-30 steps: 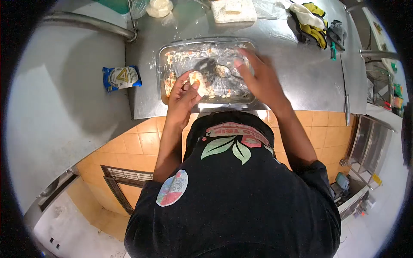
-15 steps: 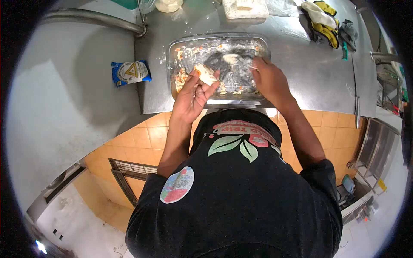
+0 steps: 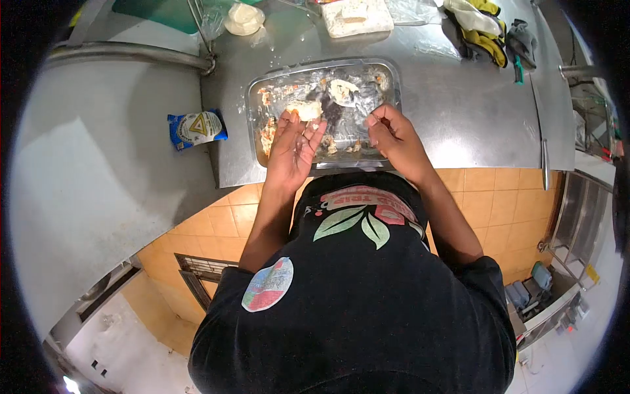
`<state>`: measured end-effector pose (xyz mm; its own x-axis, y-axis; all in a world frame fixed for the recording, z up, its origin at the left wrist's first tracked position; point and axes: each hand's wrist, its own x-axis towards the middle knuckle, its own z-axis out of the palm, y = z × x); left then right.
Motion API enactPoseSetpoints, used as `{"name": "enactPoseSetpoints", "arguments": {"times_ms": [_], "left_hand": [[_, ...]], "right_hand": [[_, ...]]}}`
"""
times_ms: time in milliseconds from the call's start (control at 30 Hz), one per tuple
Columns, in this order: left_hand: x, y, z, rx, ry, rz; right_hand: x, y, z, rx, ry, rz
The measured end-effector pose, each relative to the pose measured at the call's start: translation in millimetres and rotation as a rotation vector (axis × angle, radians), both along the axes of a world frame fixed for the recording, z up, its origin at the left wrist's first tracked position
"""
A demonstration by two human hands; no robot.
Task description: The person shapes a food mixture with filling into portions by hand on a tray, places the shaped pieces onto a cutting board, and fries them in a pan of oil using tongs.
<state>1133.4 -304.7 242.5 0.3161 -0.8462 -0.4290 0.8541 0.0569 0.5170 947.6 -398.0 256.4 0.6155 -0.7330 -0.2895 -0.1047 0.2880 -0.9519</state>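
Over the tray (image 3: 396, 85), the left hand (image 3: 294, 150) lies palm up with its fingers bent around a pale piece (image 3: 306, 110), cradling it from below, likely because it is soft. The right hand (image 3: 398, 139) has its thumb and fingertips drawn together at the tray's right side; I cannot tell whether anything thin is between them. Beyond, a pale lump (image 3: 343, 90) sits in the tray, whose walls probably catch the scattered bits. The tray stands near the front of the worktop (image 3: 459, 125), presumably for easy reach, with the slab (image 3: 357, 18), the ball (image 3: 244, 20) and gloves (image 3: 484, 33) farther back.
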Motion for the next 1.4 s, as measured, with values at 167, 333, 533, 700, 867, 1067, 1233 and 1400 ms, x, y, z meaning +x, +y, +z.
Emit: {"name": "enactPoseSetpoints", "arguments": {"times_ms": [167, 333, 533, 700, 867, 1067, 1233, 1400], "left_hand": [[-5.1, -2.4, 8.4, 0.003, -0.121, -0.025], [-6.2, -6.4, 19.2, 0.03, 0.026, -0.029], [-11.8, -13.0, 34.9, -0.043, 0.117, -0.055], [-18.9, -19.7, 41.9, -0.102, 0.071, -0.076], [-13.2, -20.9, 42.0, -0.153, 0.198, -0.119], [-5.9, -20.4, 28.4, -0.259, 0.438, -0.203], [-0.1, -23.4, 31.8, -0.317, 0.456, -0.251], [2.4, -25.9, 34.4, -0.251, 0.366, -0.194]], "right_hand": [[6.1, -1.3, -5.2, 0.098, -0.183, -0.078], [23.2, -3.0, -13.8, -0.252, -0.159, -0.075], [36.3, -14.6, -17.4, -0.504, -0.16, -0.06], [35.2, -23.9, -12.1, -0.629, -0.138, 0.027], [28.6, -29.6, -5.9, -0.694, -0.085, 0.068], [18.0, -39.8, 3.1, -0.723, -0.092, 0.143], [2.1, -50.5, 0.9, -0.682, -0.139, 0.198], [-11.7, -57.2, -9.1, -0.573, -0.259, 0.135]]}}
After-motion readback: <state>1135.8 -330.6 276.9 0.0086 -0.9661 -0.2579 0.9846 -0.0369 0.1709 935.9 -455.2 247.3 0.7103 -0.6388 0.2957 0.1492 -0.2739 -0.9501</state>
